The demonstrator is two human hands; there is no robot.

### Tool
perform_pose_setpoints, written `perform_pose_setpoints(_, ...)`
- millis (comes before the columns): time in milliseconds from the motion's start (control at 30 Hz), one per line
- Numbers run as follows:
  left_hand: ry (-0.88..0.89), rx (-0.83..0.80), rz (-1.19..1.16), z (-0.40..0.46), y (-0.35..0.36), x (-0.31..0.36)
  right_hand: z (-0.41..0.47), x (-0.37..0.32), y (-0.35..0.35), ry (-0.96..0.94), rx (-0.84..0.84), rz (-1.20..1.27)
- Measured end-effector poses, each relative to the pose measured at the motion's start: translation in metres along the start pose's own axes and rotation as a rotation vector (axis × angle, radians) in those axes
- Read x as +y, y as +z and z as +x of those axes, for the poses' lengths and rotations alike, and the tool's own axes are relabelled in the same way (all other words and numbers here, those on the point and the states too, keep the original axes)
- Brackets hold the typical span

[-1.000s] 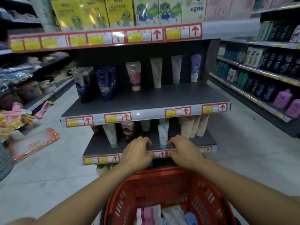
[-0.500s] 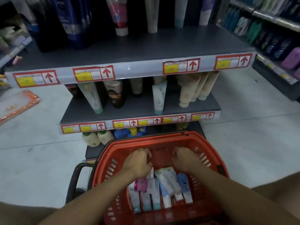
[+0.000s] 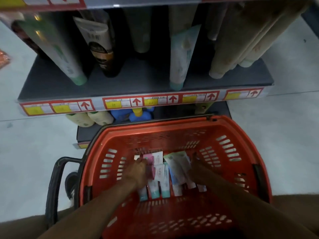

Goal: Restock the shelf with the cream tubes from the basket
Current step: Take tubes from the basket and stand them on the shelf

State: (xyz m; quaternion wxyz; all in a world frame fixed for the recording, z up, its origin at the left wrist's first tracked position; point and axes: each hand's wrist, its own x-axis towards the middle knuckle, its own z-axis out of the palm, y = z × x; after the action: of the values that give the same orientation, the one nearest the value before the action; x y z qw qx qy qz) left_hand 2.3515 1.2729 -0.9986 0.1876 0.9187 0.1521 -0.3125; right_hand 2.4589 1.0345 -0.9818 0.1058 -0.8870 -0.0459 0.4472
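A red plastic basket (image 3: 229, 144) stands on the floor in front of the shelf (image 3: 138, 83). Several cream tubes (image 3: 160, 171) lie side by side on its bottom, pink, white and teal-capped. My left hand (image 3: 136, 173) is down in the basket on the pink tubes at the left of the row, fingers curled over them. My right hand (image 3: 196, 169) rests on the pale green and blue tubes at the right. Whether either hand has a firm grip on a tube is blurred. Upright tubes (image 3: 178, 54) stand on the shelf above.
Price labels with red arrows (image 3: 136, 101) run along the shelf edge. Cream bottles (image 3: 89, 118) and blue items (image 3: 138, 114) sit on the lowest shelf behind the basket. A black basket handle (image 3: 55, 183) juts out left, with a dark shoe (image 3: 71, 183) beside it. Pale floor lies on both sides.
My view has dropped from the upper shelves down to the basket. Both hands have gone from the lower shelf's edge down into the basket and now lie on the tubes.
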Motion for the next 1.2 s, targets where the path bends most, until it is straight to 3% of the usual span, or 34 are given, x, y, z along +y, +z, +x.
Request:
perform_pose_setpoints(100,0.003,-0.082,0.100,0.005,0.013,-0.006,0.003,-0.008,0.004,0.031,-0.043,-0.025)
perform_pose_setpoints(233,0.008,-0.063,0.266,0.012,0.029,-0.008,0.014,-0.008,0.013,0.089,-0.039,-0.053)
perform_pose_setpoints(433,-0.004,-0.013,0.357,0.019,0.037,-0.002,0.026,-0.006,0.025,-0.025,-0.010,-0.135)
perform_pose_setpoints(633,-0.070,-0.089,0.291,0.015,0.036,0.001,0.060,0.023,0.046,0.038,-0.101,-0.146)
perform_pose_setpoints(833,-0.103,-0.061,0.200,0.007,0.030,0.008,0.035,0.010,0.032,0.136,-0.039,0.005)
perform_pose_setpoints(1200,-0.224,0.106,-0.092,-0.041,-0.017,0.021,-0.008,-0.009,0.007,-0.065,0.094,-0.082)
